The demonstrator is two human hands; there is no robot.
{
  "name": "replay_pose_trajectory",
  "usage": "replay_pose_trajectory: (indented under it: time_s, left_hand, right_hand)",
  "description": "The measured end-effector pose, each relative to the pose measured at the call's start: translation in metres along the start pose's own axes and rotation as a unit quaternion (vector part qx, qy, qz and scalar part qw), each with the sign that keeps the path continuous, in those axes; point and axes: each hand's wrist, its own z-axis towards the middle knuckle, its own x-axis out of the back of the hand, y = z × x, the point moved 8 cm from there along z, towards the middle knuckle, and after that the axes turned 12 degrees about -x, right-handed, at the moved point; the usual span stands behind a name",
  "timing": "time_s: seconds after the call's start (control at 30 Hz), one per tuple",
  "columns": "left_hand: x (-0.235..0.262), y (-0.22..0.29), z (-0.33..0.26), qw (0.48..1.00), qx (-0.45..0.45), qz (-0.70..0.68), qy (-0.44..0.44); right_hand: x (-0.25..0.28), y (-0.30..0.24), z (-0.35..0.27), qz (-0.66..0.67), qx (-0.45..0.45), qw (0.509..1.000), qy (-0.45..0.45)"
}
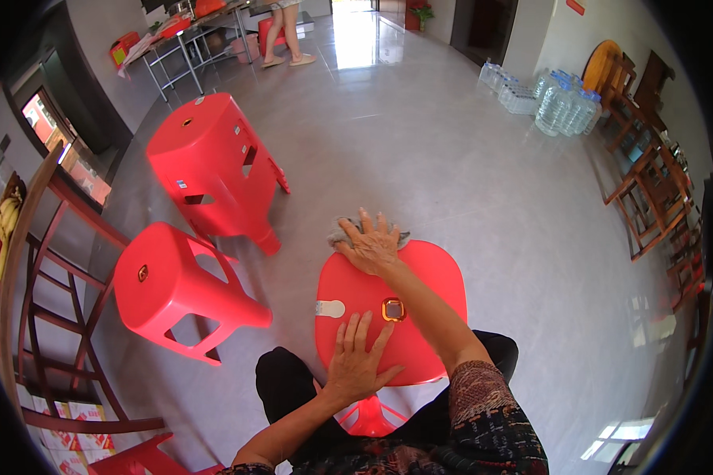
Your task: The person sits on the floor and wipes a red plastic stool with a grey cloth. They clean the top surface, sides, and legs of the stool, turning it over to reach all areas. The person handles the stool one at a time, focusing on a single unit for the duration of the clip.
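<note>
A red plastic stool (428, 277) stands in front of me between my knees, with a gold-rimmed square (394, 309) in the middle of its seat and a pale sticker (330, 309) at the left side. At the seat's far edge my right hand (370, 245) holds a grey cloth (343, 234) under its palm and spread fingers; part of the cloth bulges out on both sides. My left hand (356, 360) lies flat on the near left part of the seat, fingers apart, holding nothing.
Two more red stools, a lower one (162, 277) and a taller stack (194, 131), stand to the left. A wooden rack (63, 277) is at far left, water bottles (562, 107) and wooden chairs (650, 198) at right. Another person's legs (285, 32) show near a table.
</note>
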Motion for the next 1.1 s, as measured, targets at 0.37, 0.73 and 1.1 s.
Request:
replay_pose_trajectory:
  time_s: [0.37, 0.73, 1.1]
  left_hand:
    - [0.011, 0.007, -0.021, 0.982, -0.037, 0.042, 0.178]
    - [0.006, 0.012, -0.011, 0.988, -0.066, -0.082, 0.116]
    - [-0.033, 0.044, 0.025, 0.981, -0.127, -0.044, -0.138]
  right_hand:
    - [-0.023, -0.054, -0.108, -0.002, 0.286, 0.956, 0.058]
    - [0.03, 0.056, -0.274, 0.063, 0.167, 0.977, 0.117]
    - [0.042, 0.113, -0.243, 0.069, 0.016, 0.984, 0.164]
